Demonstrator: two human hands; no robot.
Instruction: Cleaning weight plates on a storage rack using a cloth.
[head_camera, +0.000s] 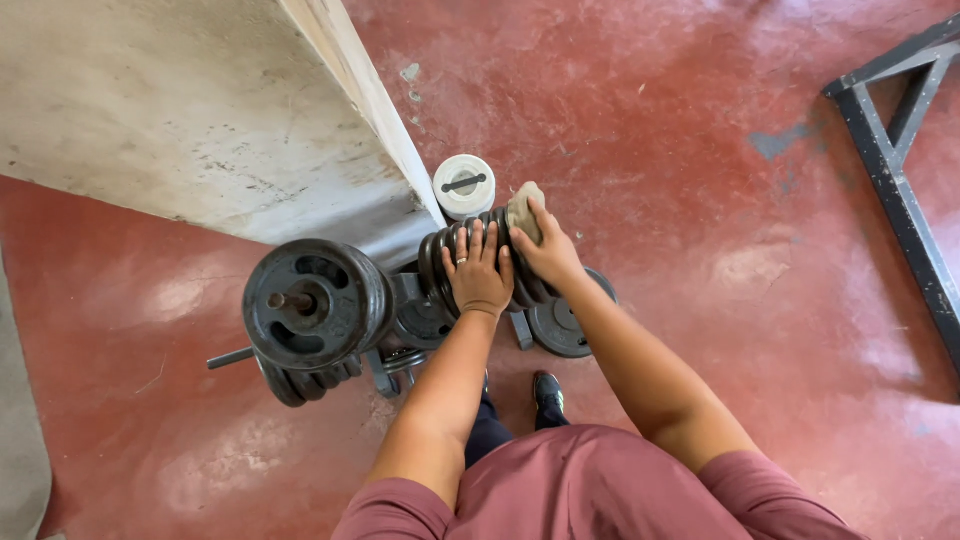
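Far left: wall (190, 110) juts out over the rack (385, 365), so access is only from this side. Big plates (310, 310) hang on a peg, bar end poking out. Next, small plates (445, 262) stacked on edge on the rack. Left hand (480, 275) lies flat on them, fingers spread, gripping nothing; looks like it's steadying the stack. Right hand (545, 250) is closed on a tan cloth (524, 212), pressed to the stack's right end. White tub (464, 185) stands just behind, touching distance. Loose plate (560, 325) low under the right forearm. Dark frame (900, 170) far right, well apart.
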